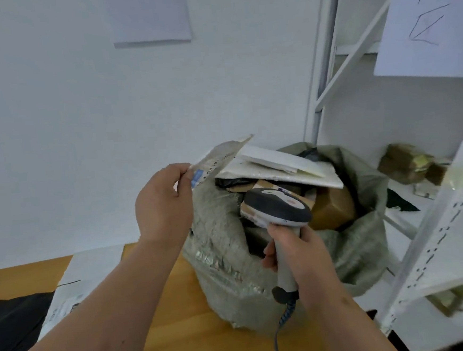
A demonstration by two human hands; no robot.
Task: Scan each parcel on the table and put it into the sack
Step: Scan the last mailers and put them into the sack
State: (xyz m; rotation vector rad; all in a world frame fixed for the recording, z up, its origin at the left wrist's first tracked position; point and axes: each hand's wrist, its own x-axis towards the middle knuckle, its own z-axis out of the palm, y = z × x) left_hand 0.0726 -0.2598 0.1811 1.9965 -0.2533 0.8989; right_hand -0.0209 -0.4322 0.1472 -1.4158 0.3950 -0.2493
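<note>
Left grip: our left hand point(163, 201) pinches one corner of a flat grey plastic mailer with a printed white label point(218, 159), thumb and fingers pressed onto it; we judge the corner hold keeps the label side free of fingers
Mailer position: raised above the sack's near rim, tilted, label partly turned toward us; its text is too blurred to read
Right grip: our right hand point(300, 255) is curled round the handle of a grey and black corded handheld scanner point(278, 209), head uppermost; whether a finger is on the trigger we cannot tell
Scanner aim: its head sits over the sack's mouth, just right of the mailer; we judge both are held close so the parcel can drop in once read
Sack: grey-green woven plastic sack point(226, 259) stands open on the wooden table point(179, 331), already heaped with white padded envelopes point(285, 165) and a brown cardboard box point(335, 206)
Left on table: a white parcel point(75, 281) and a black plastic bag point(14, 322) lie at left, well apart from the sack; we take these as not yet scanned
Surroundings: white metal shelving point(449, 213) at right holds further wrapped items
Risk: the sack is near full, so the mailer may slide off the heap
</note>
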